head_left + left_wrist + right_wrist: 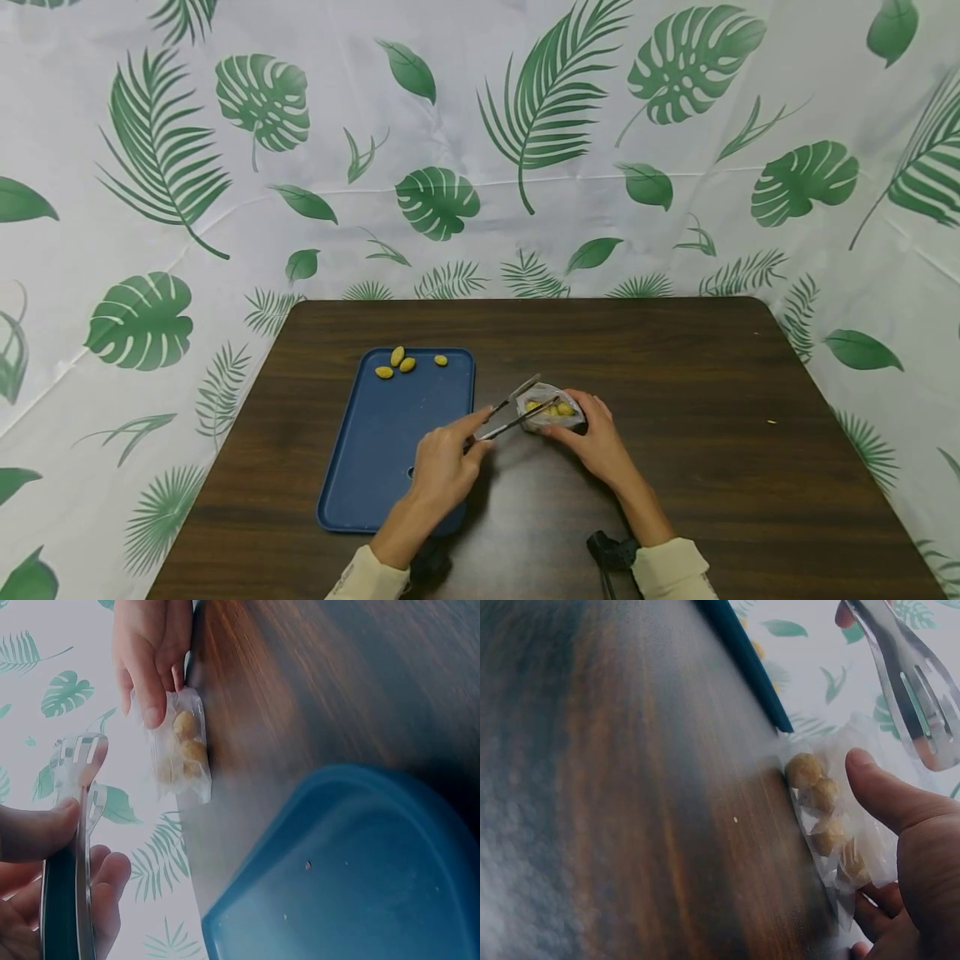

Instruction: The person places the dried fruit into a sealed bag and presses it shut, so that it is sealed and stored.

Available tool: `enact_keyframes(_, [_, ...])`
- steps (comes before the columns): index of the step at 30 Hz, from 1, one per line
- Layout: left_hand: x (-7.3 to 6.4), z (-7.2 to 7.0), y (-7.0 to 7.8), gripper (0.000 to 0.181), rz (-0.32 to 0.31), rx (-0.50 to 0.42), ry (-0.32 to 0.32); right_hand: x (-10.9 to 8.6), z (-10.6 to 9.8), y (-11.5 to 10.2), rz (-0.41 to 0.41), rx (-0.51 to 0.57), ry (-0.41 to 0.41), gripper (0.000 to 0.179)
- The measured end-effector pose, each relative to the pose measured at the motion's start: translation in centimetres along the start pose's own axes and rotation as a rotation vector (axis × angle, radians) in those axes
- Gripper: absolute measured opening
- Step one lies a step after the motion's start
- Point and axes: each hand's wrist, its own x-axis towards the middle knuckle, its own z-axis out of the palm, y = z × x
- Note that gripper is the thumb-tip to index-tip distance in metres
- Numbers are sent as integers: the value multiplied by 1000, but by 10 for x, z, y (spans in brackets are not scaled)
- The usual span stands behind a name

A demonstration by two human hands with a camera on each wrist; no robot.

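1. The left hand (447,467) is closed around the handle of the metal tongs (62,900): the thumb presses on one side, and the fingers lie on the other.
2. The tongs point away from this hand, toward the person's right. In the head view their two arms stand apart, and no piece is gripped between them.
3. The right hand (600,446) holds the clear plastic bag (166,754), with the thumb on the near side and the fingers on the other side. The bag is thus directly at the fingertips, on the inner side of this hand, toward the left hand.
4. Inside the bag there are several round yellow pieces (823,796), close together. The right thumb is just beside them, with the plastic between.
5. In the head view the tong ends overlap the bag. In the left wrist view a gap appears between them, and I cannot tell how deep it is.
6. Below and beside the left hand lies the blue tray (397,433). Four yellow pieces (407,364) rest near its far edge, three grouped and one apart, well away from both hands.
7. The tray lies on the dark wooden table (712,417), in front of a white cloth with green leaves (450,108).
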Motion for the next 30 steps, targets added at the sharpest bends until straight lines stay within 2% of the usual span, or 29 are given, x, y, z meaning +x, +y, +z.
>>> enact_keyframes(19, [3, -16, -16, 50, -97, 55, 95, -2, 0, 1, 21, -32, -5, 71])
enact_keyframes(30, [2, -24, -24, 51, -175, 72, 122, -1, 1, 2, 16, -19, -14, 71])
